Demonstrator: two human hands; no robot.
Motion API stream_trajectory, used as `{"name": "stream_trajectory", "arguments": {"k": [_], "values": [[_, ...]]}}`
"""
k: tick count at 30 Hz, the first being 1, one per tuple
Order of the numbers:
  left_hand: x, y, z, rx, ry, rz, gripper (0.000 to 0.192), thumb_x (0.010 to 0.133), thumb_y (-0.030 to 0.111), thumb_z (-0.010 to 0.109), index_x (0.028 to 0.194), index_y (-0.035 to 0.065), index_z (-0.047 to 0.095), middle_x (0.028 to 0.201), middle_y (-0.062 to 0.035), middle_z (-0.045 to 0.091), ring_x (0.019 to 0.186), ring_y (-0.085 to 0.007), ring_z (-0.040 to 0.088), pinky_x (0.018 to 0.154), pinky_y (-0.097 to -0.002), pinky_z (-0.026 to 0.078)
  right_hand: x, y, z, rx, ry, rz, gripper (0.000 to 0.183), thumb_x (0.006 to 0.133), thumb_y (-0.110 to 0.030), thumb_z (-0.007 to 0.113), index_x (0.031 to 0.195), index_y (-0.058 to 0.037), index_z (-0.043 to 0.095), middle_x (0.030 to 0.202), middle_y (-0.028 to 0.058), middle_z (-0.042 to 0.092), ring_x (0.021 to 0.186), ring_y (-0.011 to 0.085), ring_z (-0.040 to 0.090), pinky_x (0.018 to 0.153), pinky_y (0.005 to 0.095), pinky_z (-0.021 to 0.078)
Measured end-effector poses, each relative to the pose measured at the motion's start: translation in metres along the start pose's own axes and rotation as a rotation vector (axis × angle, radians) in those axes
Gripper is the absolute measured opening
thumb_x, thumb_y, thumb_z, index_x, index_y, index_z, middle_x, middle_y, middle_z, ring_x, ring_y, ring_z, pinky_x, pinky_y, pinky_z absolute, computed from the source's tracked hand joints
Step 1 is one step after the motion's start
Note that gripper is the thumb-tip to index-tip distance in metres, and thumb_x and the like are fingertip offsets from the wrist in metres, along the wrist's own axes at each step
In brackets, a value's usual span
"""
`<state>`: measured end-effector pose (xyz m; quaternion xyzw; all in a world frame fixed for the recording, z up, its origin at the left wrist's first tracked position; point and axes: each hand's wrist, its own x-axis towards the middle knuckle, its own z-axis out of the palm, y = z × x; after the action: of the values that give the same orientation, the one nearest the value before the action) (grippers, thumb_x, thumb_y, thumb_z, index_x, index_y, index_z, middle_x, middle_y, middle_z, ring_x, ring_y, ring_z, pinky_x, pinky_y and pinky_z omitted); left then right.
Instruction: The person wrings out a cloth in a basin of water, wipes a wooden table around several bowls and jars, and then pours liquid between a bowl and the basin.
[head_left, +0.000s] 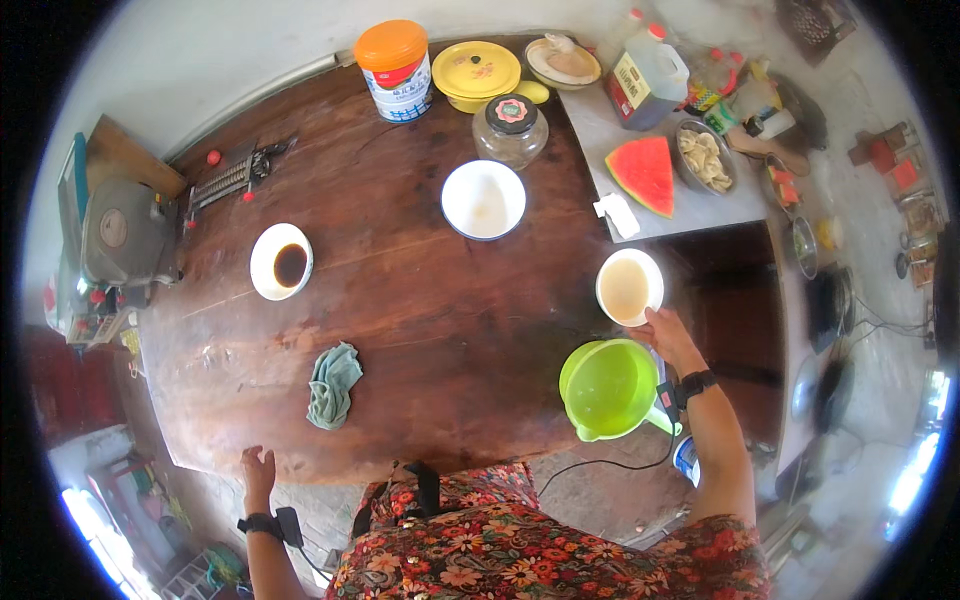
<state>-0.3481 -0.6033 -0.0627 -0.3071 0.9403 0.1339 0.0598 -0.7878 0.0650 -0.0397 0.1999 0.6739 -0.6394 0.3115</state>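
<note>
My right hand (670, 336) grips the near rim of a white bowl (630, 286) filled with cloudy, pale brown liquid. Just below that bowl, a lime green plastic ladle or dipper (606, 386) sits at the table's front right, its handle towards me. At the table's front left edge, my left hand (259, 469) is held with its fingers slightly apart and nothing in it. The nearest thing to it is a crumpled green-grey cloth (334, 386). A white enamel basin (484, 199) stands mid-table. Farther left is a white bowl (281, 261) of dark liquid.
Behind the basin stand a glass jar (510, 133), a yellow lidded pot (475, 71) and an orange-lidded tub (393, 71). On the right counter lie a watermelon wedge (645, 176), a metal bowl of dumplings (705, 159) and a large plastic jug (646, 79). An abacus (229, 180) lies back left.
</note>
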Motion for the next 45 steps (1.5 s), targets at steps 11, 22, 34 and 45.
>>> {"name": "stream_trajectory", "arguments": {"k": [11, 22, 34, 45], "values": [[0.108, 0.084, 0.012, -0.205, 0.049, 0.065, 0.019, 0.076, 0.017, 0.057, 0.085, 0.0004, 0.061, 0.08, -0.0161, 0.059, 0.071, -0.0287, 0.057, 0.065, -0.0364, 0.046, -0.158, -0.048, 0.143, -0.124, -0.154, 0.139, 0.029, 0.09, -0.025, 0.047, 0.104, -0.002, 0.056, 0.08, 0.007, 0.061, 0.065, 0.0101, 0.056, 0.054, 0.0224, 0.0451], [0.079, 0.027, 0.009, -0.513, 0.05, 0.127, 0.013, 0.079, 0.005, 0.056, 0.09, -0.002, 0.06, 0.087, -0.012, 0.058, 0.083, -0.0213, 0.055, 0.067, -0.0314, 0.046, 0.082, -0.015, 0.313, 0.69, 0.088, -0.024, 0.033, 0.087, -0.025, 0.052, 0.093, 0.006, 0.045, 0.079, 0.0146, 0.051, 0.071, 0.0291, 0.06, 0.065, 0.0406, 0.0548], [0.047, -0.091, -0.004, -0.377, -0.076, -0.083, 0.025, 0.085, 0.016, 0.052, 0.097, -0.0046, 0.06, 0.095, -0.016, 0.06, 0.086, -0.024, 0.056, 0.07, -0.0325, 0.046, 0.005, -0.007, 0.297, 0.446, 0.115, -0.08, 0.025, 0.08, -0.006, 0.039, 0.091, 0.0132, 0.05, 0.07, 0.018, 0.058, 0.051, 0.0203, 0.056, 0.039, 0.0284, 0.0432], [0.111, 0.019, -0.007, -0.508, -0.036, 0.336, 0.018, 0.083, 0.011, 0.053, 0.097, 0.0005, 0.059, 0.093, -0.0103, 0.059, 0.082, -0.0177, 0.057, 0.066, -0.0285, 0.047, -0.204, 0.01, 0.151, -0.225, 0.649, 0.016, 0.027, 0.081, -0.011, 0.044, 0.086, 0.014, 0.053, 0.062, 0.0154, 0.06, 0.043, 0.0181, 0.055, 0.039, 0.0292, 0.0469]]}}
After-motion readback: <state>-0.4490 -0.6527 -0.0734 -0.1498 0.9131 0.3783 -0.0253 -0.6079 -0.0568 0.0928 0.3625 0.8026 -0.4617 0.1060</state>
